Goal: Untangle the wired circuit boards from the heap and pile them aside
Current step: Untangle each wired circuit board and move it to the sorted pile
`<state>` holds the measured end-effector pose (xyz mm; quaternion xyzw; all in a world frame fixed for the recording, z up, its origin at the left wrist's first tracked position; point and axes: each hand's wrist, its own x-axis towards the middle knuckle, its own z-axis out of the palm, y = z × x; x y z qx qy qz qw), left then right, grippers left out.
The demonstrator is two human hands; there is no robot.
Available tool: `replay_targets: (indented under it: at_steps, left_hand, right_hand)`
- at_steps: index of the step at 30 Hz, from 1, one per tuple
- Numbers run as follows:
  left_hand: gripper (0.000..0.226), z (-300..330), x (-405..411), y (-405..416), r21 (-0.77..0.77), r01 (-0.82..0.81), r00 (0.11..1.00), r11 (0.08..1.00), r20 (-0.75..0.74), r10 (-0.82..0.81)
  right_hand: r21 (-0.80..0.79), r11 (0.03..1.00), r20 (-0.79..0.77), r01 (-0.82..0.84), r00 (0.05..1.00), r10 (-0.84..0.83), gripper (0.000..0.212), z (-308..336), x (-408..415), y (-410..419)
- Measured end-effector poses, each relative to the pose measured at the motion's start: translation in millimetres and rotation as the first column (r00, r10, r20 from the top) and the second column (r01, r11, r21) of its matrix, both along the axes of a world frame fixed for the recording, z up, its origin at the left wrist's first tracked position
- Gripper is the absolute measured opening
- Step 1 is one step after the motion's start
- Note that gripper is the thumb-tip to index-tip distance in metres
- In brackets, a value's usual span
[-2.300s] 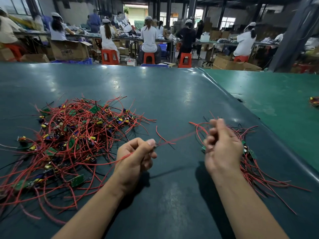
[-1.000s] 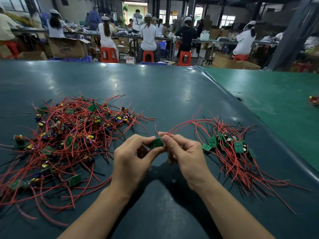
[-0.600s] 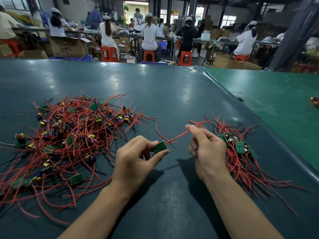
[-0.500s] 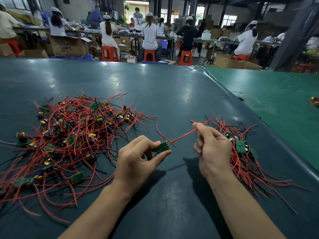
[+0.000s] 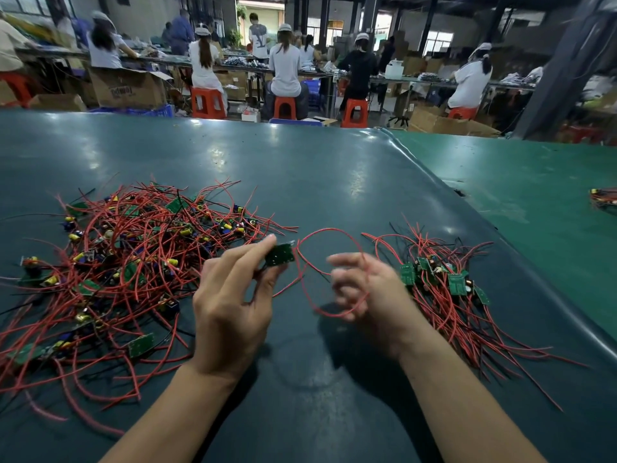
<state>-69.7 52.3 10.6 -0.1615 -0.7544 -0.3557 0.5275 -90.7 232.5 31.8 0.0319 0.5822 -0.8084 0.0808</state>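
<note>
- One small green board (image 5: 279, 254) is pinched between the thumb and fingers of the left hand (image 5: 233, 309), just off the table.
- Half a second ago its red wire (image 5: 329, 272) ran almost straight from the board to the right hand; now it curls in one big loop between the two hands.
- A moment back the right hand (image 5: 362, 290) pinched the wire tip. Now it is blurry, its fingers loosely bent, and the loop runs across them. I cannot tell if it grips the wire or only touches it.
- I think this board is now free from the heap, so it looks ready to go on the side pile next.
- Two bunches lie on the table: the big messy heap (image 5: 127, 269) just left of the left hand, and the smaller tidy pile (image 5: 444, 289) just right of the right hand.
- About five green boards show in the tidy pile. The heap has too many to count, tangled with red wires and yellow parts.
- One more little bunch of wires (image 5: 603, 200) sits far off to the right of the right hand, on the next table (image 5: 521, 182).
- Several people sit on orange stools (image 5: 284, 107) far behind both hands.
</note>
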Motion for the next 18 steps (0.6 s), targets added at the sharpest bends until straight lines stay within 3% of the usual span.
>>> replay_targets:
  at_steps: [2,5,7,9,12,15,18]
  left_hand:
    - [0.027,0.1,-2.0,0.1,0.045,-0.042,0.999,0.998,0.025,0.041]
    - [0.027,1.0,-4.9,-3.5,0.148,-0.088,0.995,0.985,0.067,0.079]
    - [0.027,1.3,-6.9,-4.0,0.157,-0.119,0.991,0.980,0.085,0.107]
    - [0.027,1.3,-7.4,-2.4,0.147,-0.121,0.989,0.982,0.105,0.106]
    - [0.027,1.2,-6.4,-0.5,0.097,-0.105,0.990,0.990,0.105,0.095]
    - [0.027,0.6,-6.0,0.0,0.051,-0.089,0.993,0.995,0.087,0.084]
    - [0.027,-0.1,-6.8,0.4,0.072,-0.102,0.991,0.992,0.096,0.095]
  right_hand:
    - [0.047,0.970,-0.013,-0.239,0.971,0.240,0.016,-2.8,6.8,-7.2]
    - [0.113,0.983,0.047,-0.147,0.989,0.142,0.013,-4.5,6.4,-8.9]
    - [0.079,0.986,0.134,-0.144,0.982,0.133,0.024,-3.6,4.5,-6.4]
    - [0.039,0.952,0.161,-0.304,0.942,0.295,0.022,0.0,7.6,-2.5]
    - [-0.079,0.886,0.059,-0.457,0.885,0.462,0.023,4.8,12.8,1.5]
    - [-0.356,0.898,0.011,-0.258,0.960,0.280,0.019,13.6,5.7,5.0]
    - [-0.677,0.733,0.136,0.063,0.990,0.041,0.015,14.8,-2.7,10.1]
